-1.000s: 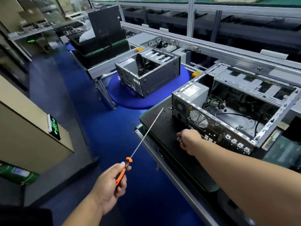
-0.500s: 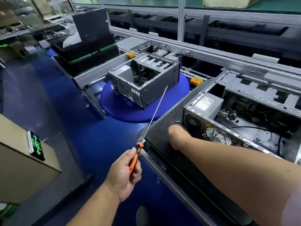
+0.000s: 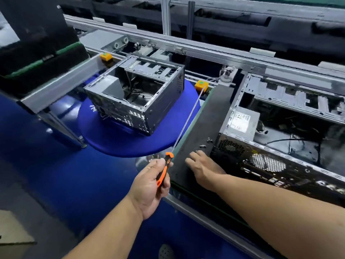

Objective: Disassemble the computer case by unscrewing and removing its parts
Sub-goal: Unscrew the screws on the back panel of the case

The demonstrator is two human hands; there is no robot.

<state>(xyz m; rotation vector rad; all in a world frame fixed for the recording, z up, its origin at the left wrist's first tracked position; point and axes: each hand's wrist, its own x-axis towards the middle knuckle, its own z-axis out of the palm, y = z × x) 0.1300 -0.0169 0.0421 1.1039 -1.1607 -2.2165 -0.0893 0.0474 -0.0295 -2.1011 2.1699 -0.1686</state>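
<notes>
An open grey computer case (image 3: 280, 139) lies on a black mat (image 3: 211, 116) at the right, its power supply (image 3: 242, 119) in the near left corner. A few small loose screws (image 3: 204, 143) lie on the mat beside that corner. My right hand (image 3: 202, 166) rests on the mat just below the screws, fingers spread flat. My left hand (image 3: 152, 186) grips the orange-and-black handle of a long thin screwdriver (image 3: 186, 122), whose shaft points up and away over the mat's left edge.
A second open case (image 3: 138, 96) sits on a round blue turntable (image 3: 115, 139) to the left. Orange stop blocks (image 3: 200, 85) and a metal conveyor rail (image 3: 186, 45) run behind. Black trays (image 3: 37, 53) are stacked far left. Blue floor lies below.
The view shifted right and closer. My right hand moved left along the mat to the case's corner and opened flat by the screws. My left hand brought the screwdriver nearer the mat.
</notes>
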